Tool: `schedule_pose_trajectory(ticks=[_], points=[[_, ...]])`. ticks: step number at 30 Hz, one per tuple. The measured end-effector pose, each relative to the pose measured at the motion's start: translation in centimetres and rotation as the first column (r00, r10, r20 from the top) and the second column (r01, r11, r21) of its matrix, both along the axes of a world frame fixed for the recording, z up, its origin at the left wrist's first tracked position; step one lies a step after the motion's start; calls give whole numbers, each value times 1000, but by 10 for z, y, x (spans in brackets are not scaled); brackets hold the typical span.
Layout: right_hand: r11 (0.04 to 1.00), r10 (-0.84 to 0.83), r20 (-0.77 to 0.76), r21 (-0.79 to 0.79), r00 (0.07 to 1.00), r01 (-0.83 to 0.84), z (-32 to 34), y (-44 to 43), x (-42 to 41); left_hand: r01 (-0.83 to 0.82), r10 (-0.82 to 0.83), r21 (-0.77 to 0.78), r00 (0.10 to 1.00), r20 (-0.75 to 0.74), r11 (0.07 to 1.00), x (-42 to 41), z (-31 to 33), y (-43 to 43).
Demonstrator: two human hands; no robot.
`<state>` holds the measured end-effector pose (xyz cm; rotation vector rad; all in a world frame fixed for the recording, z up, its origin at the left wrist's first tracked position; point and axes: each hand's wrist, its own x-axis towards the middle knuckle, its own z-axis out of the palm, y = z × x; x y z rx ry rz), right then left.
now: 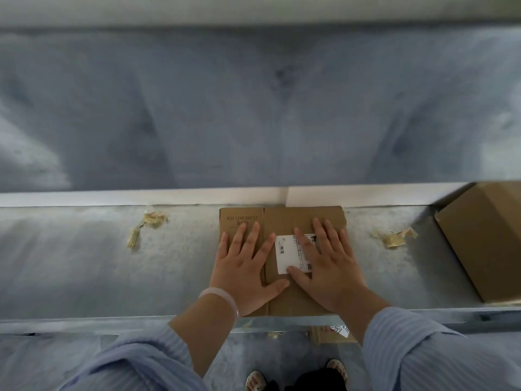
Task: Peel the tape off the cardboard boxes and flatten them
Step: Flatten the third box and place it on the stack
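Left hand (245, 266), right hand (329, 266) flat on box (284, 221), grey ledge (84, 266) (tape scraps (152, 220))

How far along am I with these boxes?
Done: tape scraps lie peeled on the bench. In hand: left hand and right hand press the middle box flat. Left: the second box, far right, looks unflattened.
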<state>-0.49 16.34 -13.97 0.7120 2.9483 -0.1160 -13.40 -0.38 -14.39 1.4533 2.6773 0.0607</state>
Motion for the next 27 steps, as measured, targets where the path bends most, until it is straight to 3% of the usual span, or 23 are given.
schedule_pose_trajectory(ticks=[6, 10, 15, 19, 24, 27], points=[[999, 14, 46, -47, 999, -11, 2, 5, -3, -34, 34, -18, 999, 14, 999, -2, -1, 2], [986, 54, 82, -159, 995, -40, 15, 18, 4, -28, 28, -7, 999, 33, 1000, -3, 8, 1], [971, -168, 24, -166, 986, 170, 19, 20, 43, -321, 315, 47, 943, 105, 946, 10, 14, -27], [958, -197, 36, -207, 980, 200, 20, 11, 60, -478, 466, 20, 865, 183, 878, 26, 20, -52], [909, -226, 26, -354, 974, 221, 32, 1, 64, -534, 459, 84, 787, 413, 841, 45, 32, -54], [867, -258, 18, -437, 966, 239, 38, 2, 68, -641, 423, 160, 653, 628, 751, 57, 38, -54]])
